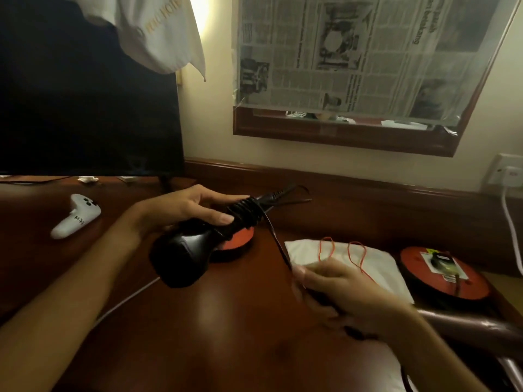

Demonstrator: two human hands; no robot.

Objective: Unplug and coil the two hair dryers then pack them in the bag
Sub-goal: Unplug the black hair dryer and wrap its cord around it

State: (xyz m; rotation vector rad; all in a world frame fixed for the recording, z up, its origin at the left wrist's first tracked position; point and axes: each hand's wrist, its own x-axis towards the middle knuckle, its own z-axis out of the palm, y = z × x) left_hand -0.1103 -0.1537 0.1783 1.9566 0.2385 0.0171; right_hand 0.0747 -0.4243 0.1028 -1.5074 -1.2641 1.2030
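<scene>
Left hand [195,207] grips the handle of a black hair dryer [192,247], fingers curled over the cord already wound in tight ridged turns around that handle; the dryer's rounded, glossy barrel points toward the near left, just above the table. Right hand [328,281], blurred, pinches the black cord [276,239], which runs taut from the wound handle down to its fingertips. Beneath the dryer lies a round, flat red-and-black object [240,241], partly hidden. To the right, a white cloth bag [379,267] lies flat on the table, its thin red drawstrings [355,253] looped across its top; what it holds cannot be told. Farther right sits a second round red-and-black object [444,275] bearing a label. On the far left rests a white, smooth plastic controller [75,216]. All stand on a polished dark wooden table [240,335]. Beyond, a dark screen [85,108] stands at the left, a wood-framed mirror [353,131] covered with newspaper [353,52] hangs on the wall, and a white wall socket [506,171] holds a white plug at the far right.
</scene>
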